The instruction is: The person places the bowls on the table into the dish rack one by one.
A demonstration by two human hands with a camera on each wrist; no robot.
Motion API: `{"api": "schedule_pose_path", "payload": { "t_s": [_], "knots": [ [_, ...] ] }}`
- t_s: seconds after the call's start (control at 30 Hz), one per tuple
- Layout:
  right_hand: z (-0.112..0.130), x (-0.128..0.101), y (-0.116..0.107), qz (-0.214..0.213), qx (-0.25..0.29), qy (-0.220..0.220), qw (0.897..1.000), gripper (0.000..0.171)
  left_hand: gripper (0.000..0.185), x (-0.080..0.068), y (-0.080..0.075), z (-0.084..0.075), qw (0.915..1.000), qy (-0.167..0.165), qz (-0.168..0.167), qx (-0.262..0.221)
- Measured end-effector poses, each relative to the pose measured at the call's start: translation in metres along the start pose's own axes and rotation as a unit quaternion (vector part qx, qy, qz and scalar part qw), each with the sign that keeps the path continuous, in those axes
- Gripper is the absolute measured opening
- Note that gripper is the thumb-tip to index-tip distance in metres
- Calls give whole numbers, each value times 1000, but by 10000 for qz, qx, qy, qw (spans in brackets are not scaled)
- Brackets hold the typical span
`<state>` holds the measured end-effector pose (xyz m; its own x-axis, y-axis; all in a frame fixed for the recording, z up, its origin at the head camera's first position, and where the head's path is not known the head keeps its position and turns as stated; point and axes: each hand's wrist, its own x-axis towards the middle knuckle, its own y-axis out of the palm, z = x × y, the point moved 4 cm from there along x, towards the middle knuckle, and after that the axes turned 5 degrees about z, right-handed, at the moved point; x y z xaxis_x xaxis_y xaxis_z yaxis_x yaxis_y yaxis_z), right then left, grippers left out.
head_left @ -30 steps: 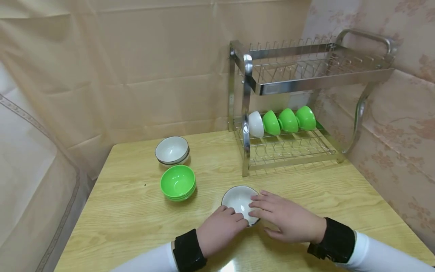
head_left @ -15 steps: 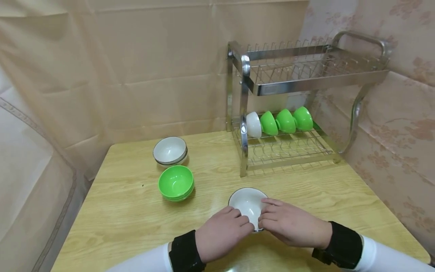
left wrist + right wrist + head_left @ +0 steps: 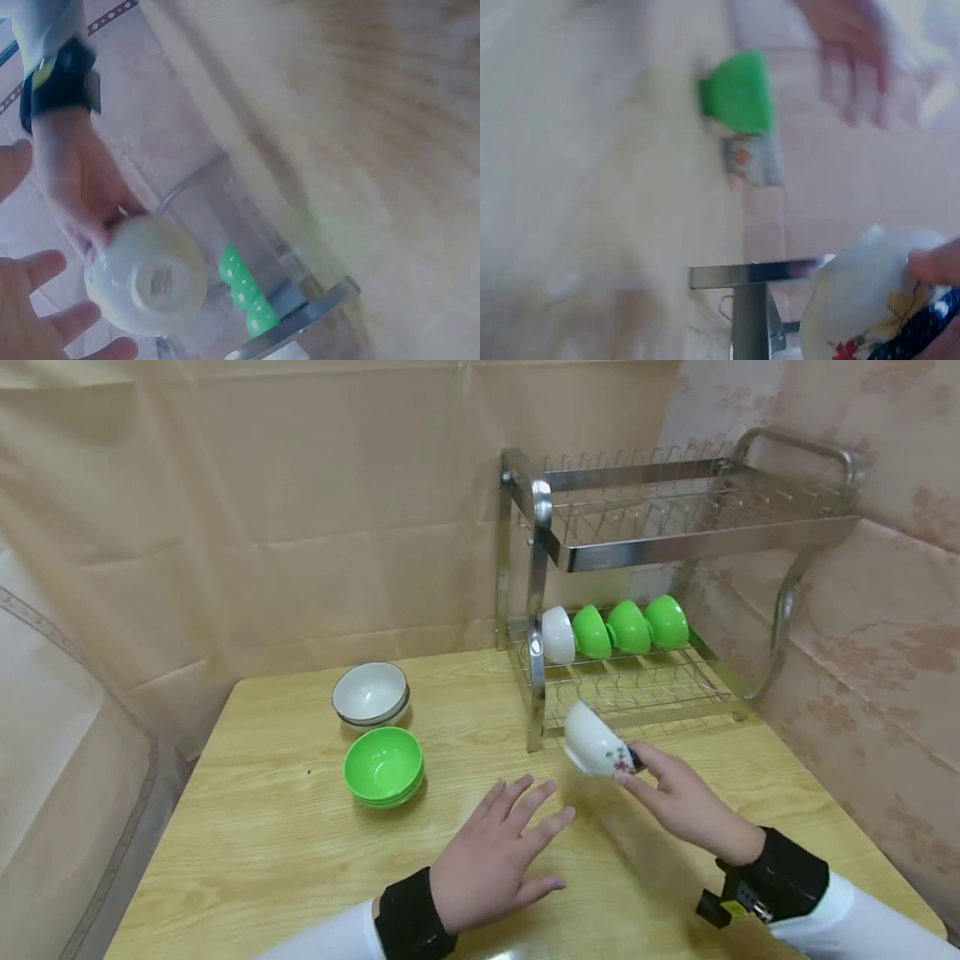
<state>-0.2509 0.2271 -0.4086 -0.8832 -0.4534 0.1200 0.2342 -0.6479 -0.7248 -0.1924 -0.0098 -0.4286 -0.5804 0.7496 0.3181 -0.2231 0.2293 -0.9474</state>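
Observation:
My right hand [image 3: 686,802] pinches the rim of a white bowl [image 3: 592,739] with a flower pattern and dark edge, thumb on one side and fingers on the other. The bowl is tilted on its side in the air, just in front of the dish rack [image 3: 720,535]. In the left wrist view its round foot [image 3: 159,286] faces the camera. My left hand [image 3: 498,856] hovers over the table with fingers spread, holding nothing, left of the bowl and apart from it. The right wrist view is blurred, showing the bowl [image 3: 862,300] at lower right.
On the rack's lower tier stand a white bowl [image 3: 558,635] and several green bowls [image 3: 628,627] in a row. At the table's left are a stack of white bowls [image 3: 371,693] and a stack of green bowls [image 3: 383,765]. Cloth [image 3: 322,527] hangs behind the wooden table [image 3: 285,843].
The white bowl, earlier upright on the table between both hands, is now lifted, turned on its side and carried toward the rack by my right hand. My left hand has let go and spread its fingers.

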Motion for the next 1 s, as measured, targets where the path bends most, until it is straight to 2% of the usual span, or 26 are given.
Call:
{"api": "schedule_pose_path", "payload": {
  "t_s": [0.07,0.13,0.23,0.3,0.57,0.83,1.0],
  "knots": [
    [-11,10,-11,22,901,629,9939,43,72,0,4,-2,9998,5,207,-12],
    [-21,23,-19,64,1667,947,9814,56,73,0,9,-6,9992,41,401,-55],
    [-35,47,-25,129,2562,1007,9613,62,75,-1,13,-11,9984,124,539,-113],
    [-41,64,-25,129,2847,931,9540,60,75,-1,16,-15,9983,183,541,-105],
    [-51,120,-11,171,3314,892,9391,51,75,-9,19,-28,9980,155,588,-157],
    [-49,147,-4,240,3184,904,9433,46,75,-18,19,-38,9984,12,546,-154],
    [-56,153,-1,127,3194,964,9426,29,75,-23,20,-45,9984,-34,532,-172]
  ]
}}
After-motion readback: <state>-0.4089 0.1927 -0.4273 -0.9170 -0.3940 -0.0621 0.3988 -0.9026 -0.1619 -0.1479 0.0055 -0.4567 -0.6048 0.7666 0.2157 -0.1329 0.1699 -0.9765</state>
